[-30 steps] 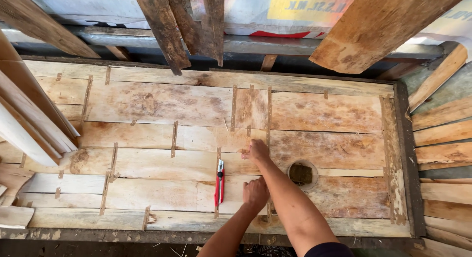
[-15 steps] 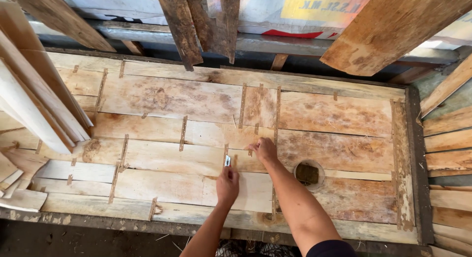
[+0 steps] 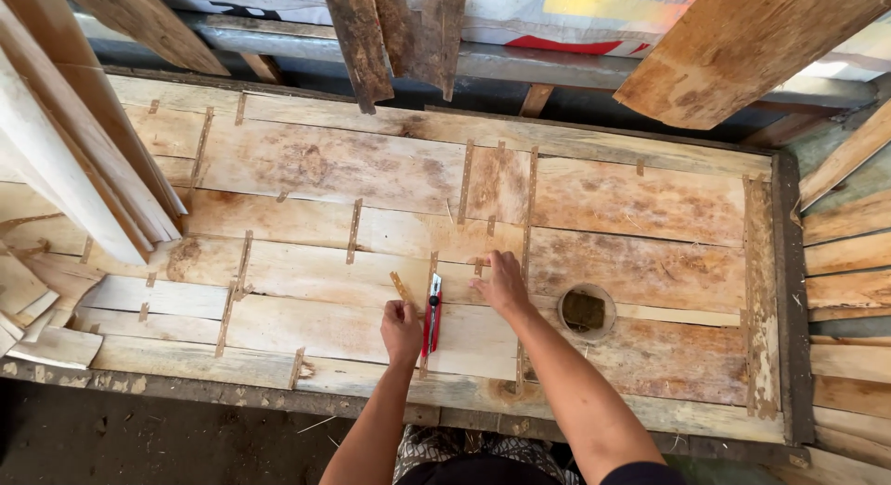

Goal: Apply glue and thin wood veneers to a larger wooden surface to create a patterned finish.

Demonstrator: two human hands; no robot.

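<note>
Both hands work low on the tabletop (image 3: 650, 202), a big panel of pale veneer sheets patched together with short brown tape strips. My left hand (image 3: 401, 329) is curled, fingers bent onto the wood just left of a red utility knife (image 3: 432, 316); whether it pinches the knife or only rests beside it, I cannot tell from this view. My right hand (image 3: 502, 283) lies spread and flat, pressing a veneer sheet (image 3: 371, 329) just right of the knife, near a vertical seam.

As I judge it, the patchwork is well along: most seams across the upper and middle rows already carry tape strips (image 3: 355, 227), and the sheets lie flush. What looks unfinished is the round hole (image 3: 586, 310) to the right of my right hand, which shows a dark square inside and no patch over it, and the lower edge, where the sheet ends look ragged.

The knife is slim, red-bodied with a pale metal tip pointing away from me, lying upright along the seam between my 2 hands. A small tan sliver (image 3: 400, 286) sits just above my left hand. Loose boards (image 3: 65, 169) lean at the left, more planks (image 3: 849, 253) stack at the right.
</note>
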